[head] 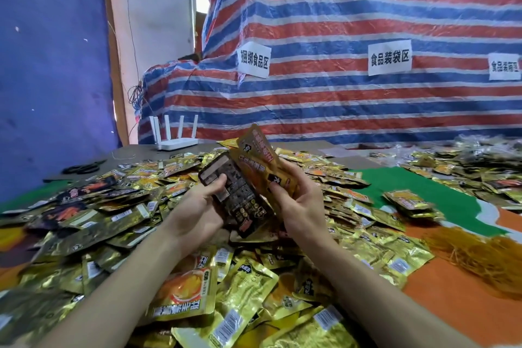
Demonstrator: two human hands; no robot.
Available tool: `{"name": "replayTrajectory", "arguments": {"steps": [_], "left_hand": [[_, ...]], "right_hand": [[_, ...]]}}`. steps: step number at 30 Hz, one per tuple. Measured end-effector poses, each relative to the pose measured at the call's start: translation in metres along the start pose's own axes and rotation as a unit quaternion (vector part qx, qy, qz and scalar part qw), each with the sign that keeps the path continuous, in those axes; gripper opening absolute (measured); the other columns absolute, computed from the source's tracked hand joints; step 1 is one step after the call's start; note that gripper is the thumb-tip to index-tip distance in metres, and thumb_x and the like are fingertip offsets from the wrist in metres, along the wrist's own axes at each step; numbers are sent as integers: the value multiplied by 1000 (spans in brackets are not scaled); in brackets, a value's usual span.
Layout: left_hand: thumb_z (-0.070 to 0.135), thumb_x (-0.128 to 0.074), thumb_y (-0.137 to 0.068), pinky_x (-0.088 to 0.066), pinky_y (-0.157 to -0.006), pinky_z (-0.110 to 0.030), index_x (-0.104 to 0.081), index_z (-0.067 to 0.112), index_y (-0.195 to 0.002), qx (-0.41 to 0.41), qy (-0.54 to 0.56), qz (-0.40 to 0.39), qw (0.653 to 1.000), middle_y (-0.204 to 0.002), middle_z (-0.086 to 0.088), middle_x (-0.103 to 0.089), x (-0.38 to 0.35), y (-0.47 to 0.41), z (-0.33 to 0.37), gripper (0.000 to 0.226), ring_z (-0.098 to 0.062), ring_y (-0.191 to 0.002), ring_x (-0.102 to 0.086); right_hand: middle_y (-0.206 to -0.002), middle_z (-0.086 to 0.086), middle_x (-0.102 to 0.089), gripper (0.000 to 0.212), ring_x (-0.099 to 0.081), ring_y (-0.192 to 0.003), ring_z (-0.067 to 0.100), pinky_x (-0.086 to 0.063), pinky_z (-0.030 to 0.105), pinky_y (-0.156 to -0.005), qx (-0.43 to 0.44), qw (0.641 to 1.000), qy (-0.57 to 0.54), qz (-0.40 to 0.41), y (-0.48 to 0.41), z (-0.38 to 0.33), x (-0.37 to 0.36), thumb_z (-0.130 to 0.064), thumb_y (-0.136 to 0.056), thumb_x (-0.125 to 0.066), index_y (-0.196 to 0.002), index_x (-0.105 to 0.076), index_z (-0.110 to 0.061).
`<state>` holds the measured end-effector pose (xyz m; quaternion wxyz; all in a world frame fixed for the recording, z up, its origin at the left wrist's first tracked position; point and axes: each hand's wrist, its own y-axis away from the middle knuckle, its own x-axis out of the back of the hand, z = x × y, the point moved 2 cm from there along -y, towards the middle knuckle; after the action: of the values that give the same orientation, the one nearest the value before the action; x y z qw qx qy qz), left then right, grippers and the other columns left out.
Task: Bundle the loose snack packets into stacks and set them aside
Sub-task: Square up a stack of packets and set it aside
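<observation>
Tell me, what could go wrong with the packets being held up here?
The glossy gold-and-orange foil packets in the right hand are fanned unevenly and might slip into the loose heap of gold foil packets below. The left hand grips a black printed packet, so differing kinds may get bundled together.

The table (135,151) wears orange and green cloth (452,305), heaped with loose snack packets (240,291). Beyond the left hand (195,206) sit a white router (176,144) and, perhaps, black scissors (82,168). Right of the right hand (299,200) lie a small stack (409,203) and tangled orange bands (485,257).
</observation>
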<state>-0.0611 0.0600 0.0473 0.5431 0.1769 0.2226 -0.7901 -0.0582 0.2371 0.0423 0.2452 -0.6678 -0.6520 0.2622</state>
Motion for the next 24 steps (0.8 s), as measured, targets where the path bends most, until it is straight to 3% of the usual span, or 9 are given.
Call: {"name": "replayTrajectory", "arguments": {"steps": [4,7,10,14,15,17,19,21,24], "left_hand": [[22,-56,-89,-61,-75,-42,-61,-1,-125,2,3,-9,1000,-113,-19,-72,3,1,6,43,-31,-100,-72],[20,-55,-93,-60,-73,-42,-61,-4,-124,-7,16,-1,1000,-119,-23,-69,-1,-3,-2,40,-32,-102,-72],[12,-52,-100,-60,-63,-40,-52,-2,-129,-92,32,129,987,-116,-24,-69,-3,-16,-15,32,-28,-90,-75],[11,-58,-100,-59,-59,-34,-55,16,-115,-212,-80,230,947,-110,-15,-69,-4,-20,-22,16,-20,-83,-74],[9,-58,-100,-60,-64,-33,-54,24,-112,-260,-144,225,928,-111,-12,-68,-5,-18,-20,20,-20,-90,-73],[5,-59,-98,-60,-76,-27,-50,37,-117,-387,-309,185,849,-119,-12,-61,-9,-13,-17,38,-21,-104,-67],[1,-63,-94,-55,-74,-15,-40,42,-134,-451,-381,150,793,-115,-9,-59,-14,-10,-19,62,-13,-103,-64],[0,-67,-91,-53,-72,-13,-33,39,-137,-414,-340,144,832,-107,-5,-61,-15,-10,-26,69,-8,-94,-68],[10,-74,-79,-58,-73,-26,-52,22,-121,-242,-213,96,942,-102,-8,-71,-11,-13,-31,49,-20,-96,-71]], "right_hand": [[-111,-13,-72,48,-67,-109,6,-56,34,-98,5,997,-9,74,0,-3,2,4,-95,-62,-115,-66,-39],[-99,-12,-76,59,-72,-97,9,-60,41,-90,-47,998,-29,34,2,-3,0,11,-89,-59,-97,-75,-46],[-102,-7,-77,56,-72,-100,14,-60,45,-90,-98,993,-35,-62,4,1,-10,17,-85,-56,-98,-75,-34],[-110,1,-71,50,-69,-97,8,-57,24,-76,-85,990,-36,-107,7,0,-20,17,-83,-56,-122,-60,-12],[-105,0,-71,53,-69,-91,8,-55,21,-71,-88,988,-52,-119,8,0,-21,15,-78,-55,-124,-57,-11],[-89,0,-68,61,-65,-77,14,-50,21,-56,-99,983,-80,-135,10,-1,-25,3,-62,-48,-121,-56,-9],[-88,5,-61,70,-58,-74,17,-44,23,-52,-102,981,-83,-146,13,-1,-29,-3,-55,-43,-124,-53,-7],[-99,1,-63,69,-64,-80,11,-50,19,-59,-93,982,-58,-151,17,2,-31,4,-64,-44,-131,-47,-13],[-117,4,-59,67,-67,-96,1,-57,21,-73,-87,984,-2,-158,23,7,-30,19,-81,-44,-135,-39,-20]]}}
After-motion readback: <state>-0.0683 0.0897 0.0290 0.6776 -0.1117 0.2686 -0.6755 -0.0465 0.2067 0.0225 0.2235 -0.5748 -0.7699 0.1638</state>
